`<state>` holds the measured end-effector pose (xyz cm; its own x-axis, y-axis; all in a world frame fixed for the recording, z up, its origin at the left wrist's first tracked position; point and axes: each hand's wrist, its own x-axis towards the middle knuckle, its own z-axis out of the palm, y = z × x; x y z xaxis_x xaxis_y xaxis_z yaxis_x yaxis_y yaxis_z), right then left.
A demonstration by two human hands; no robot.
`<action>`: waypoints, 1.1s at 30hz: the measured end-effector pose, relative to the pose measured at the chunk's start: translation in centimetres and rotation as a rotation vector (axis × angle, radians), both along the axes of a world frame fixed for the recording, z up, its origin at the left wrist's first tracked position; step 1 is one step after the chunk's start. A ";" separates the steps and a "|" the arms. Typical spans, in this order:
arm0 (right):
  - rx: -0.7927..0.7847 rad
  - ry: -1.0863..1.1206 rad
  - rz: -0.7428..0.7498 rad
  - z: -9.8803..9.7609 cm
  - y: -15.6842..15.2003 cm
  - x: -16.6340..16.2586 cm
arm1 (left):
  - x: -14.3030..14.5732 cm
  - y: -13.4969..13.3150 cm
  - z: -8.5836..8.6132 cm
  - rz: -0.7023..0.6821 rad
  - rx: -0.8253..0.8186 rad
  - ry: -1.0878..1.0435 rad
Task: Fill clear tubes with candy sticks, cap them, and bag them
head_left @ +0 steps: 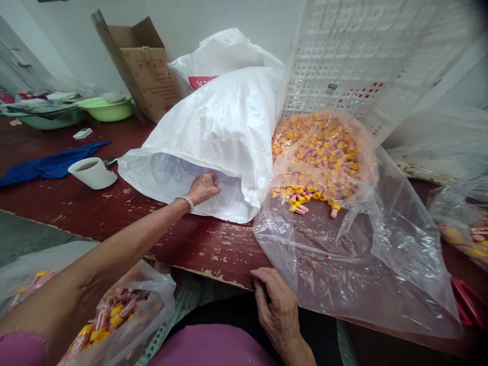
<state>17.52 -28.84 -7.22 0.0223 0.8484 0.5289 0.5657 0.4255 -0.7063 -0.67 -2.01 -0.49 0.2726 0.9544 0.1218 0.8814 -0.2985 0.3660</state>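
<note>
My left hand point(206, 187), with a beaded bracelet at the wrist, is at the mouth of a large white woven sack point(224, 117). Its fingers are closed on a small clear plastic tube point(222, 195), only partly visible. More clear pieces show faintly inside the sack. By the table's front edge, my right hand point(278, 307) rests with fingers loosely bent, thumb apart and nothing in it. Beyond it, a clear plastic bag point(343, 254) lies spread, filled at the back with small yellow-capped, red-and-white pieces point(324, 147); a few have spilled at its mouth.
A white mug point(93, 174) with dark liquid and a blue cloth point(53, 161) are left of the sack. Behind stand a cardboard box point(150, 76), a green basin point(107, 108) and a tilted white crate point(343, 56). Below the table's edge, a bag point(152, 284) holds larger yellow-capped tubes.
</note>
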 end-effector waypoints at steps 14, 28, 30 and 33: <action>-0.148 -0.240 -0.467 3.9 9.5 11.1 | 4.9 -0.2 -0.4 0.111 -0.174 0.207; -0.206 -0.113 -0.509 5.0 11.4 10.3 | 3.0 -6.8 0.0 -0.224 -0.327 -0.595; -0.166 0.070 -0.422 6.6 9.7 8.3 | 3.5 -8.8 0.5 -0.330 -0.441 -0.854; -0.097 0.425 -0.225 8.4 7.5 4.8 | 4.4 -11.8 1.6 -0.370 -0.557 -0.980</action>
<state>22.28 -21.31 1.17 0.4072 0.8427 0.3522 0.2890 0.2470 -0.9249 3.75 -13.80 1.11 0.5647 0.8249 0.0246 0.0467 -0.0617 0.9970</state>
